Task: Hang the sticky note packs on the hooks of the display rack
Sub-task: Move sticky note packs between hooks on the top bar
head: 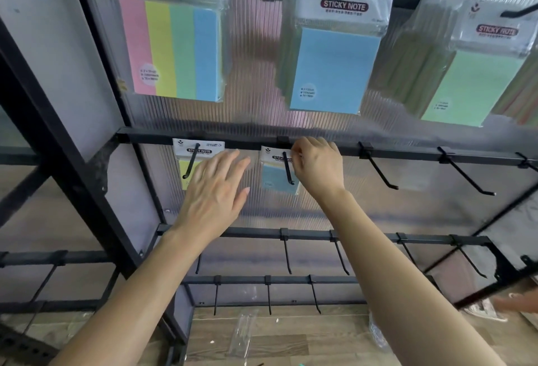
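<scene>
Blue sticky note pack (pixel 275 176) hangs hooked, right grip (pixel 318 166) pinching its top edge; left grip (pixel 215 190) spread wide.

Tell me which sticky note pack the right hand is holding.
The small blue pack on the middle bar; the right hand pinches its header card. The small yellow pack hangs one hook left, and the three large packs hang higher.

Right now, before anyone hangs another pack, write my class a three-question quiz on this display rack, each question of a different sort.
1. True or false: the left grip holds a pack.
2. The right grip pinches which pack on the middle rail? A yellow, B blue, C pink.
3. Fill in: ___ packs hang on the middle rail.
Key: 1 false; 2 B, the blue pack; 3 two, counting the yellow pack.
</scene>
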A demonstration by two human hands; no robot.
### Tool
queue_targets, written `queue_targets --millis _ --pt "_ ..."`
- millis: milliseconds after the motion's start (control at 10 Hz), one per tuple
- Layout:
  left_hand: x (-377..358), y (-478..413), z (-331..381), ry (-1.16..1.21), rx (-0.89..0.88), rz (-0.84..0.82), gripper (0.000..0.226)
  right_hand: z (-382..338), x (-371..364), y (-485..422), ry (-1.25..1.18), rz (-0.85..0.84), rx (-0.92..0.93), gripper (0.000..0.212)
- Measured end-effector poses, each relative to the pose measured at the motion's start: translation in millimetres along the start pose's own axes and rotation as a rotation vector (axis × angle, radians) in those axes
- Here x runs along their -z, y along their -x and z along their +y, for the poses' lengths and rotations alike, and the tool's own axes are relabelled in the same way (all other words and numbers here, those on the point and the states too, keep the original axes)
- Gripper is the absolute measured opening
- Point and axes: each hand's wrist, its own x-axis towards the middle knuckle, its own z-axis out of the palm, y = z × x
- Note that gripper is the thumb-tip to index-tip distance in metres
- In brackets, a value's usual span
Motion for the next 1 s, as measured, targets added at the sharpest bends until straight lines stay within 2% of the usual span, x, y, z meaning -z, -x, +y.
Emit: queue_targets --millis 400,700,1000 --pt "1.4 0.0 -1.9 0.025 -0.007 -0.031 0.047 0.8 -2.6 -2.1 0.080 -0.032 -0.099 0.013" --pt "2.2 35.5 12.0 0.042 0.043 -0.061 0.046 5.7 16.7 56.7 0.035 -0.306 -0.141 0.038" --pt "5.6 98.6 14.6 0.039 0.157 -0.128 0.046 -28.2 15.5 122.8 -0.050 -0.446 -0.015 0.048"
